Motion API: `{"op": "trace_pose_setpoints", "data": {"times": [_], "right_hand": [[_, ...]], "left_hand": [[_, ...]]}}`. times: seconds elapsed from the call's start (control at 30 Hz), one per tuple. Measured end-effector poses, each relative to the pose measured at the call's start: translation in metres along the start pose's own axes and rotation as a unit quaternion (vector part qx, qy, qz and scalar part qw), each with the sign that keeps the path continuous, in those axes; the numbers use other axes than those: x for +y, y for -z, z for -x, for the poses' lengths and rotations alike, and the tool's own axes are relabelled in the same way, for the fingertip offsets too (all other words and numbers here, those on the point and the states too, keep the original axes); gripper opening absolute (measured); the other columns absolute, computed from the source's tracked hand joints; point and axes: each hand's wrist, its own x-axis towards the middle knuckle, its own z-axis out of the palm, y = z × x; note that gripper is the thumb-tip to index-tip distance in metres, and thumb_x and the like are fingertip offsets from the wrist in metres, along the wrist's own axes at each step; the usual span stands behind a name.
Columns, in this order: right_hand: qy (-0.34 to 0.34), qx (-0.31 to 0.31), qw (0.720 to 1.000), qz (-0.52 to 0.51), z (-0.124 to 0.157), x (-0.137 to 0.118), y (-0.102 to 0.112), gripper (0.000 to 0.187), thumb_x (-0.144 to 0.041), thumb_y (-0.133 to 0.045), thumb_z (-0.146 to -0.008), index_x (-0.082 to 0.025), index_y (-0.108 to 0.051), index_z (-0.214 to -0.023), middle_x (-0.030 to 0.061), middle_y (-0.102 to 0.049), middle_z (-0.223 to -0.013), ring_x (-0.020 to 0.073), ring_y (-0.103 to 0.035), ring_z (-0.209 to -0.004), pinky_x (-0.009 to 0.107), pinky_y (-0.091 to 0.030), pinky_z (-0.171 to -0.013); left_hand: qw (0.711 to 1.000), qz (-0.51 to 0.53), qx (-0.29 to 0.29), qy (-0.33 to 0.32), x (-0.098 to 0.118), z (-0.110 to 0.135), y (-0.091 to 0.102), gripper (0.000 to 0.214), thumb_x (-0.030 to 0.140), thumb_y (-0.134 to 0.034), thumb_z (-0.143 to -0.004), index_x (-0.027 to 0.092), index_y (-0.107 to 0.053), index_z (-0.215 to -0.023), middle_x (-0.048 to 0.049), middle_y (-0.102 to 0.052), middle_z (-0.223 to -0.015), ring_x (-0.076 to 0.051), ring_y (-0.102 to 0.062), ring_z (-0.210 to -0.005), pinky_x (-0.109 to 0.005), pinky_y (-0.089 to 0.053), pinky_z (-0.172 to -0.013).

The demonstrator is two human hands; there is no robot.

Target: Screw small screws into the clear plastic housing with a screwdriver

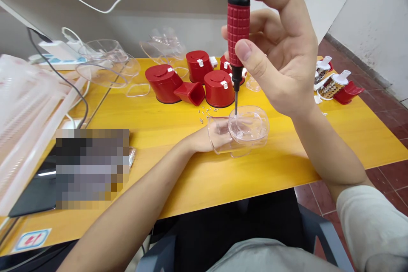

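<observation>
My right hand (283, 51) grips a screwdriver (238, 29) with a red ribbed handle and black cap, thumb on one side and fingers curled behind. Its shaft points straight down, and the tip meets the top of a clear plastic housing (250, 129) near its left rim. My left hand (218, 134) reaches into the housing's left opening and holds it just above the table; its fingers show only blurrily through the plastic. Several small screws (205, 114) lie scattered just behind the left hand. Whether a screw sits under the tip is too small to tell.
Several red plastic housings (219, 89) stand behind the screws. Clear plastic parts (108, 61) pile up at the back left. Metal grater drums (333, 87) lie at the right. A dark flat device (35, 191), partly pixelated, and plastic bags (28, 123) occupy the yellow table's (191, 178) left side.
</observation>
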Motion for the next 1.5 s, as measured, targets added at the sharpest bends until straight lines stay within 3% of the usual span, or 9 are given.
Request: {"op": "trace_pose_setpoints", "data": {"times": [0.1,0.27,0.47,0.63,0.83,1.07,1.27,1.4,1.5], "right_hand": [[0.008,0.017,0.999,0.031,0.001,-0.001,0.000,0.040,-0.043,-0.076,-0.110,-0.025,-0.065,-0.144,-0.0053,-0.065,-0.164,-0.0002,-0.074,-0.118,0.012,-0.070,-0.101],[0.076,0.001,0.993,0.090,0.000,0.020,0.002,0.047,-0.055,-0.061,-0.115,-0.034,-0.061,-0.157,-0.0105,-0.065,-0.167,0.0009,-0.073,-0.127,0.013,-0.067,-0.108],[0.039,-0.029,0.998,-0.030,0.001,0.013,0.002,0.038,-0.043,-0.067,-0.115,-0.031,-0.067,-0.152,-0.0067,-0.065,-0.169,0.0075,-0.076,-0.143,0.020,-0.073,-0.118],[-0.018,-0.018,0.996,-0.081,0.001,0.005,0.000,0.034,-0.033,-0.073,-0.113,-0.025,-0.068,-0.145,-0.0026,-0.065,-0.167,0.0039,-0.078,-0.128,0.023,-0.078,-0.115],[0.083,-0.025,0.995,-0.052,-0.004,0.028,0.003,0.048,-0.045,-0.083,-0.107,-0.032,-0.069,-0.151,-0.0096,-0.068,-0.160,0.0002,-0.074,-0.118,0.015,-0.075,-0.103],[0.069,0.011,0.997,-0.036,-0.002,0.025,-0.002,0.048,-0.042,-0.087,-0.105,-0.031,-0.069,-0.148,-0.0090,-0.067,-0.159,-0.0018,-0.070,-0.111,0.016,-0.074,-0.107],[0.032,-0.015,0.999,-0.011,0.001,0.014,0.000,0.042,-0.047,-0.076,-0.112,-0.039,-0.070,-0.153,-0.0129,-0.064,-0.171,0.0020,-0.071,-0.123,0.017,-0.073,-0.113],[-0.003,-0.044,0.995,-0.090,0.002,0.006,-0.002,0.038,-0.043,-0.068,-0.116,-0.030,-0.068,-0.151,-0.0054,-0.060,-0.175,0.0103,-0.072,-0.152,0.025,-0.075,-0.123],[-0.011,-0.039,0.993,-0.110,0.001,0.003,-0.004,0.038,-0.039,-0.069,-0.114,-0.025,-0.063,-0.149,-0.0011,-0.062,-0.173,0.0083,-0.077,-0.145,0.026,-0.075,-0.123]], "left_hand": [[1.000,-0.014,0.008,-0.009,0.000,0.000,0.000,0.067,0.054,-0.096,-0.100,0.019,-0.085,-0.155,-0.0167,-0.083,-0.164,-0.044,-0.079,-0.154,-0.058,-0.061,-0.137],[1.000,-0.012,-0.003,0.004,0.001,0.000,0.000,0.071,0.059,-0.095,-0.099,0.019,-0.084,-0.158,-0.0181,-0.084,-0.160,-0.045,-0.081,-0.150,-0.058,-0.064,-0.133],[1.000,0.002,0.000,0.007,0.001,-0.001,-0.001,0.075,0.069,-0.091,-0.100,0.024,-0.084,-0.159,-0.0140,-0.082,-0.165,-0.045,-0.076,-0.156,-0.057,-0.062,-0.136],[0.999,-0.031,0.009,-0.018,0.006,-0.002,0.000,0.064,0.061,-0.092,-0.101,0.023,-0.088,-0.151,-0.0135,-0.076,-0.174,-0.045,-0.069,-0.166,-0.057,-0.054,-0.144],[1.000,-0.018,0.003,0.003,0.001,-0.001,0.000,0.064,0.055,-0.094,-0.102,0.023,-0.085,-0.157,-0.0153,-0.084,-0.162,-0.043,-0.081,-0.151,-0.058,-0.063,-0.135],[1.000,-0.026,0.013,-0.009,-0.001,0.000,0.002,0.062,0.057,-0.095,-0.100,0.022,-0.088,-0.151,-0.0136,-0.082,-0.166,-0.044,-0.076,-0.158,-0.057,-0.057,-0.141],[1.000,-0.026,0.016,-0.003,-0.001,0.002,0.001,0.063,0.052,-0.093,-0.102,0.020,-0.085,-0.155,-0.0136,-0.080,-0.169,-0.043,-0.075,-0.159,-0.054,-0.057,-0.141],[0.999,-0.028,0.008,-0.018,-0.003,0.001,0.000,0.061,0.054,-0.092,-0.104,0.020,-0.086,-0.155,-0.0163,-0.079,-0.170,-0.043,-0.076,-0.158,-0.059,-0.054,-0.143],[0.999,-0.020,-0.007,-0.032,-0.001,0.000,0.000,0.057,0.053,-0.089,-0.107,0.021,-0.086,-0.154,-0.0169,-0.078,-0.172,-0.043,-0.075,-0.160,-0.061,-0.054,-0.143]]}}
